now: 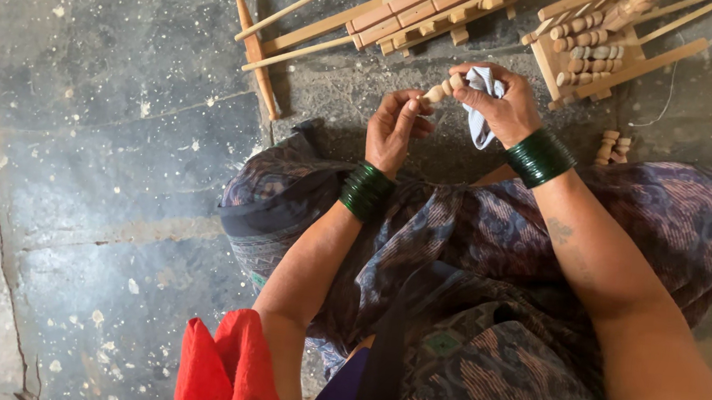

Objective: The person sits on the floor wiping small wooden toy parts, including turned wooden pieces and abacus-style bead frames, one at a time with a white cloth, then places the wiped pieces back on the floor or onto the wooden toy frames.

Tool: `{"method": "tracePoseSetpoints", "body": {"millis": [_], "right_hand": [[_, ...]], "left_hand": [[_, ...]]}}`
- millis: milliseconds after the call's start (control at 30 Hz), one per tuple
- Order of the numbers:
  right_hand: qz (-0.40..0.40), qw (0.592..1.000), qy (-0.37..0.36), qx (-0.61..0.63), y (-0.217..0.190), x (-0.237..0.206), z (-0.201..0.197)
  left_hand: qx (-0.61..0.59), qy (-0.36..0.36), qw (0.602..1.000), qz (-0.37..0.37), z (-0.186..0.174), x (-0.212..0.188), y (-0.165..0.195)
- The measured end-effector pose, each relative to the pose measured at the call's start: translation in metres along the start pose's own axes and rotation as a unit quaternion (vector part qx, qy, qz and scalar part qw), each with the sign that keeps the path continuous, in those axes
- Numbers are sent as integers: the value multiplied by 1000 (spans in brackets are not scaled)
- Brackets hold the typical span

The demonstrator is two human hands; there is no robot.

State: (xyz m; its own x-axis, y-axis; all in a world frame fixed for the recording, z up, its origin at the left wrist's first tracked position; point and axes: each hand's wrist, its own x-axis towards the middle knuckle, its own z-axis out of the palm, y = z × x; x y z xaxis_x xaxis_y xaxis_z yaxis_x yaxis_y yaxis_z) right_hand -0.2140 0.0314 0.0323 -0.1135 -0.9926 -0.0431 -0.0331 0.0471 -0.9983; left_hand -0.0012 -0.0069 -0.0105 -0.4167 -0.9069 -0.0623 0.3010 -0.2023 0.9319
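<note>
Grey concrete floor [118, 113], worn and speckled, fills the view, and a person sits on it with a patterned purple cloth [490, 267] over the lap. Up top lie a wooden frame [429, 5] with long sticks and, to its right, a second frame [601, 49] carrying rows of turned pegs. A few loose pegs [613, 148] sit on the floor beside the right knee. Right hand [503, 101], green bangles at the wrist, has its fingers closed on a pale blue rag [480, 107] and one end of a small turned wooden spindle [443, 88]. Left hand [395, 125] pinches the spindle's other end, just above the lap.
</note>
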Motion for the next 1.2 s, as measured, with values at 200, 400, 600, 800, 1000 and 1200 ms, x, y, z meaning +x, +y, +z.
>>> {"method": "tracePoseSetpoints", "body": {"millis": [200, 400, 600, 800, 1000, 1200], "right_hand": [[-26, 998, -7, -52, -21, 21, -49], [-73, 925, 88, -364, -47, 34, -146], [70, 860, 129, -488, -12, 30, -211], [136, 843, 140, -501, 17, 33, -229], [128, 792, 162, -575, 23, 37, -221], [129, 786, 167, -581, 22, 38, -221]], "left_hand": [[149, -19, 989, 12, 5, -7, 8], [212, -45, 976, 8, 6, -7, 5], [260, -58, 964, 19, 7, -11, 9], [298, -64, 952, 39, 10, -14, 9], [351, -86, 931, 41, 10, -13, 6], [383, -92, 918, 46, 12, -13, 10]]}}
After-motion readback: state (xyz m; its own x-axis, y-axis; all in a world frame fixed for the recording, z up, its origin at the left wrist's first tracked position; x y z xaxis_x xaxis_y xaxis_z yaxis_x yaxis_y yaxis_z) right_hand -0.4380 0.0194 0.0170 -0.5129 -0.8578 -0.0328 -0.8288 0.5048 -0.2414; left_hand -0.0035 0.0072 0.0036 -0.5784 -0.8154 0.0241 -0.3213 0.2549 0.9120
